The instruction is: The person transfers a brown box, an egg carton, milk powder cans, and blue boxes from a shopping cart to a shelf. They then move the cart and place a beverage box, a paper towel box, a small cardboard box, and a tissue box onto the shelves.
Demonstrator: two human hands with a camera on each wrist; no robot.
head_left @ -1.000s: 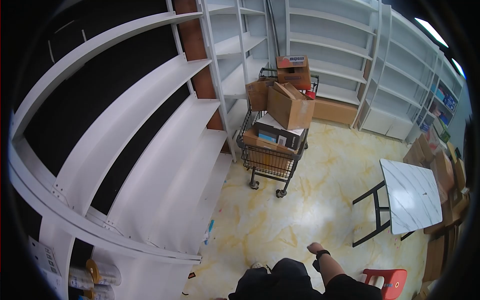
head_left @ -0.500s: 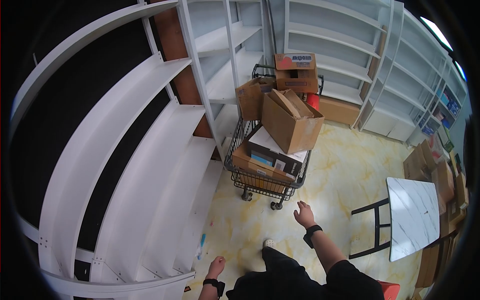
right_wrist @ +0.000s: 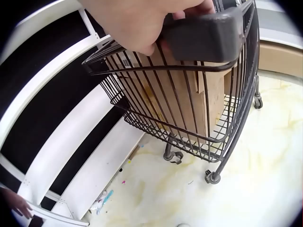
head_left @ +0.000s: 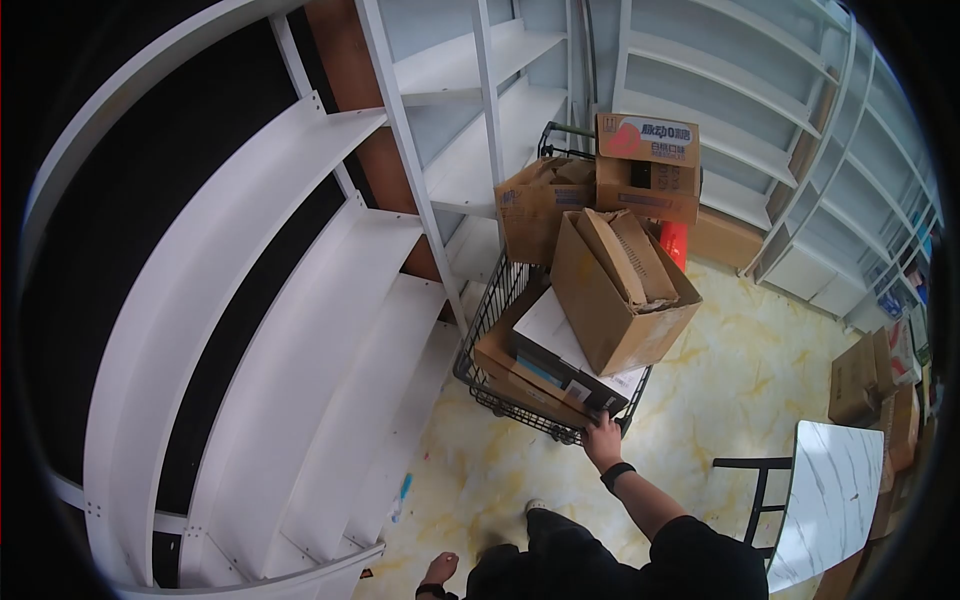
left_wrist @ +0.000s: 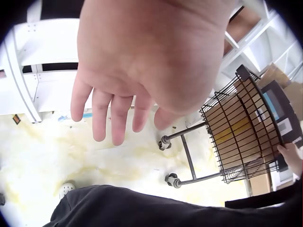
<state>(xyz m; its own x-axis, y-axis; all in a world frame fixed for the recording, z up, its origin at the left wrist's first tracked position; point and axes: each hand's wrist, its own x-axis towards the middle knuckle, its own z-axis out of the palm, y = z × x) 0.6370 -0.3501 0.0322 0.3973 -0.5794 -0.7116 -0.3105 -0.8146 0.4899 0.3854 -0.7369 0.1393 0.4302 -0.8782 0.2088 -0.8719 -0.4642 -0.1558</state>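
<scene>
A black wire shopping cart [right_wrist: 189, 101] stands ahead, piled with cardboard boxes. My right hand [head_left: 604, 442] grips the rim of its near end beside the corner, and in the right wrist view the fingers [right_wrist: 206, 7] curl over the bar by the dark plastic corner piece. Inside the basket lie a black and white box [head_left: 565, 345] and a flat brown carton [head_left: 530, 380]. An opened tall carton [head_left: 625, 300] leans on top of them. My left hand [left_wrist: 147, 66] hangs at my side above the floor, fingers extended and holding nothing.
White shelving [head_left: 250, 290] lines the left side, and more shelves [head_left: 700, 80] run along the back. A marble-patterned folding table [head_left: 830, 500] stands at the right, with cartons [head_left: 860, 380] stacked beyond it. Small litter [head_left: 402, 497] lies on the floor near the left shelf.
I have come closer to the cart. My right hand has reached forward from the open floor and taken hold of the cart's rim. The left hand stays low at my side.
</scene>
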